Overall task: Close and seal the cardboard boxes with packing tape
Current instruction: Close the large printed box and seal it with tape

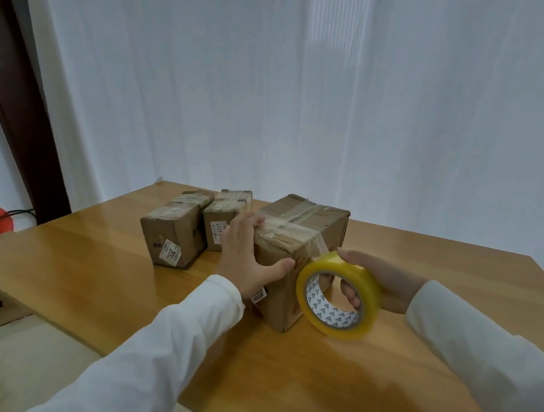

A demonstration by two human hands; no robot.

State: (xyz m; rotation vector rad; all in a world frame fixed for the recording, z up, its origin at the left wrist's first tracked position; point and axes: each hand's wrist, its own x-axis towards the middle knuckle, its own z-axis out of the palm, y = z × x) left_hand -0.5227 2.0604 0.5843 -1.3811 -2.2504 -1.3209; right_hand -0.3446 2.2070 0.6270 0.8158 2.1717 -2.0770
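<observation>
Here, three closed boxes point(302, 255), tape roll point(340, 297) held

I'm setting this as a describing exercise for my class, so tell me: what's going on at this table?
A person in white sleeves is taping the large brown cardboard box on the wooden table. The left hand steadies its near corner. The right hand grips the yellowish roll of clear packing tape, whose strip runs up over the box's top. Two smaller taped cardboard boxes stand behind.
</observation>
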